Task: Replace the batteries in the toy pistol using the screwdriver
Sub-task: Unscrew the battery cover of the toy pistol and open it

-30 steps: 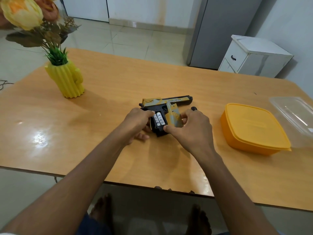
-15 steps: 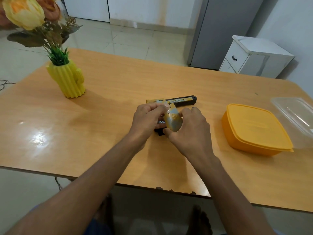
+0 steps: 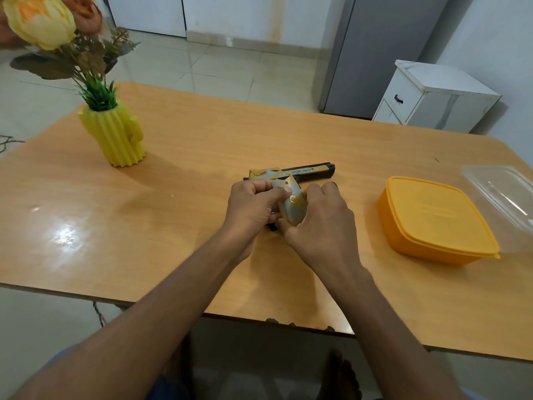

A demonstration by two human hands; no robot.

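The toy pistol [image 3: 291, 175] lies flat on the wooden table [image 3: 202, 145], to the left of the orange lidded box [image 3: 432, 217], with its barrel pointing toward that box. Lying flat keeps the grip steady so that both hands can work on it.

The left hand [image 3: 253, 206] curls around the pistol's grip from the side away from the orange box, thumb pressing on the top of the yellow-and-grey grip cover [image 3: 291, 204]. The right hand [image 3: 320, 223] comes in from the box side, its fingers wrapped around the cover's far edge and its thumb pinching the lower end. Both hands are therefore clamped on the cover, one bracing, the other aligning. This looks like the cover being seated over the battery compartment, which suggests the fresh cells are already inside; the batteries themselves are hidden beneath the cover and the fingers.

A small dark tip [image 3: 331, 184] pokes out past the right knuckles; it may be the screwdriver, but too little shows to tell. Whether the cover is fully flush cannot be told either.

A clear plastic tub [image 3: 501, 194] sits just beyond the orange box, and a yellow cactus-shaped vase [image 3: 115, 137] with flowers stands well to the left of it, clear of the work.
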